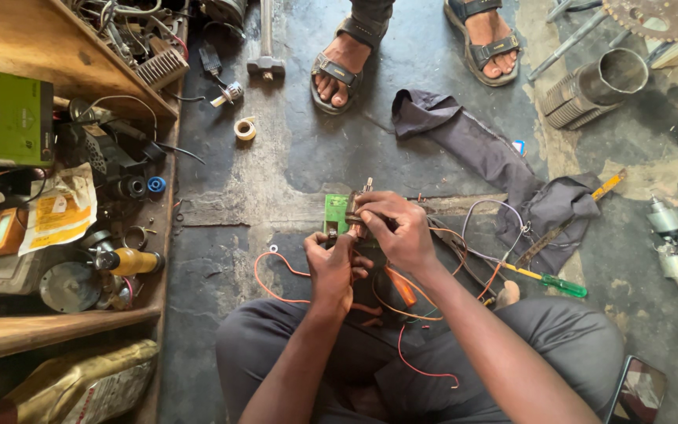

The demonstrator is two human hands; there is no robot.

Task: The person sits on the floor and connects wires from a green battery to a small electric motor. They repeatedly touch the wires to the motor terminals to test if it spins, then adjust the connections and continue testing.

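Both hands meet over the lap: right hand [394,232] pinches the top of a small electrical part [355,213] from above, left hand [329,263] closed on its lower end from below. The part sits between the two grips above the dark floor [276,157], long axis near upright, tilted slightly right, thin metal tip pointing away from the person; brownish body with a green circuit board [336,213] on its left. Orange wires [276,279] trail from it; a green-handled screwdriver [547,279] lies to the right, beside a dark cloth [472,145].

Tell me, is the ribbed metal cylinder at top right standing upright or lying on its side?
On its side. The ribbed metal cylinder rests on the floor, its round open mouth facing sideways toward the right, its fins stacked along its length.
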